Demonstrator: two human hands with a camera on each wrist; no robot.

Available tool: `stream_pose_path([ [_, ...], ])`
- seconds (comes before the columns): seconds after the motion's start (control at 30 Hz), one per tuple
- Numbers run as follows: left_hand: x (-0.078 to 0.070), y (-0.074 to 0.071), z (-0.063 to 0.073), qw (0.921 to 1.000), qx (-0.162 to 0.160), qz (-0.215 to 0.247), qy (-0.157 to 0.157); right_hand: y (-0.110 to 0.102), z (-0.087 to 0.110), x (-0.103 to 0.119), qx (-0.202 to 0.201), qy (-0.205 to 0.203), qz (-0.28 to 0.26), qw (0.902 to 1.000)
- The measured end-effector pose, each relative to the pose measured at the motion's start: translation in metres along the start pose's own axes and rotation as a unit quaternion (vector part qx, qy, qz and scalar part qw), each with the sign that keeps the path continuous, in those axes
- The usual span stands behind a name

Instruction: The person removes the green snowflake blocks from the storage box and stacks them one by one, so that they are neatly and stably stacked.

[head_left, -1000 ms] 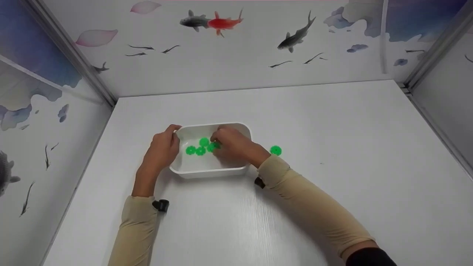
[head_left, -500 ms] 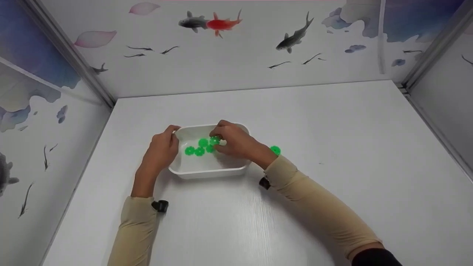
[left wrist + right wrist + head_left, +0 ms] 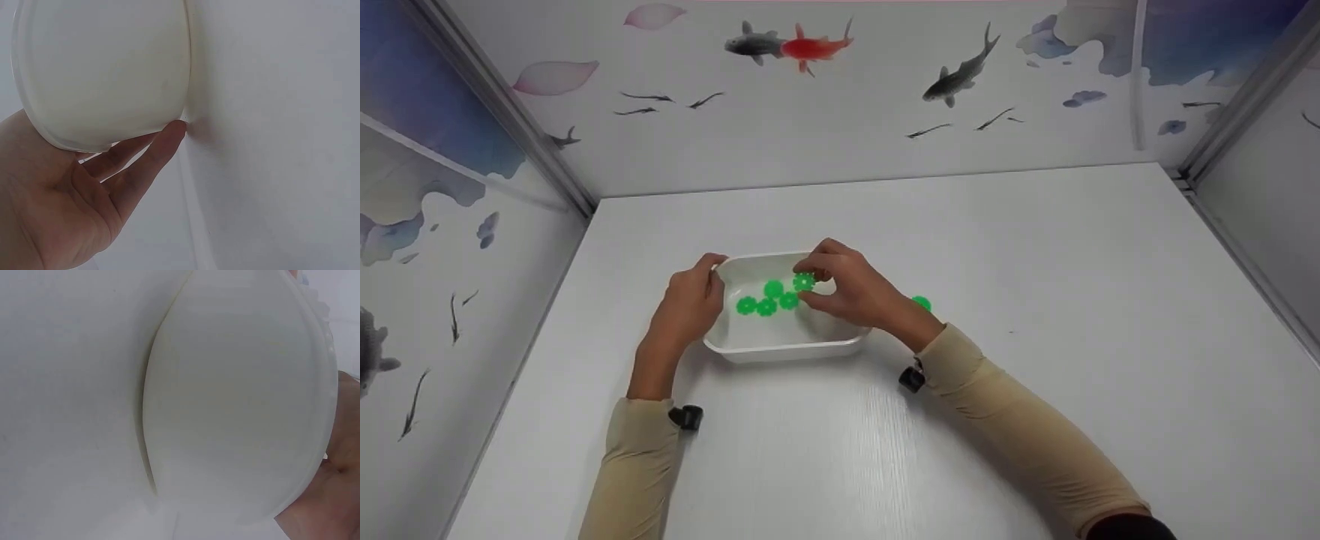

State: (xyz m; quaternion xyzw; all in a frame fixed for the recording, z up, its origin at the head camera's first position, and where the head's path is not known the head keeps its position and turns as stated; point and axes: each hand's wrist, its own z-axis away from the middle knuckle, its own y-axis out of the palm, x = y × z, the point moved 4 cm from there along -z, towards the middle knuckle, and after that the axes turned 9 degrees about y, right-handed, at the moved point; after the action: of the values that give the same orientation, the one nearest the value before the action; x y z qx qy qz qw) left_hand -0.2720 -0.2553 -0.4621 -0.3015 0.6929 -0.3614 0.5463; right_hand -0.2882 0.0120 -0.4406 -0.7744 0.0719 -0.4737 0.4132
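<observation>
A white plastic basin (image 3: 780, 348) sits on the table, with several small green notched discs (image 3: 746, 305) on its floor. At the basin's left end, my left hand (image 3: 684, 304) grips the rim; the left wrist view shows its fingers against the basin's outer wall (image 3: 107, 73). Over the right part of the basin, my right hand (image 3: 851, 289) pinches one green notched disc (image 3: 804, 282) between thumb and fingertips, above the others. The right wrist view shows mostly the basin's outside (image 3: 236, 399), with part of my right hand (image 3: 332, 495) behind the rim; the pinched disc is hidden there.
Another green disc (image 3: 922, 304) lies on the white table (image 3: 1035, 390) right of the basin, partly covered by my right wrist. Upright panels (image 3: 870, 150) printed with fish enclose the table at the back and sides.
My right hand has risen from the basin floor and drawn slightly right, bringing up one green disc in its fingertips. The left hand and basin stay in place.
</observation>
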Motion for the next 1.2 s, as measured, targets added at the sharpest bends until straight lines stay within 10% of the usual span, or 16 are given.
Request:
stream_pose_path([
  [1.2, 0.002, 0.002, -0.001, 0.9998, 0.006, 0.012, -0.012, -0.051, 0.037, -0.031, -0.09, -0.007, -0.042, 0.995],
])
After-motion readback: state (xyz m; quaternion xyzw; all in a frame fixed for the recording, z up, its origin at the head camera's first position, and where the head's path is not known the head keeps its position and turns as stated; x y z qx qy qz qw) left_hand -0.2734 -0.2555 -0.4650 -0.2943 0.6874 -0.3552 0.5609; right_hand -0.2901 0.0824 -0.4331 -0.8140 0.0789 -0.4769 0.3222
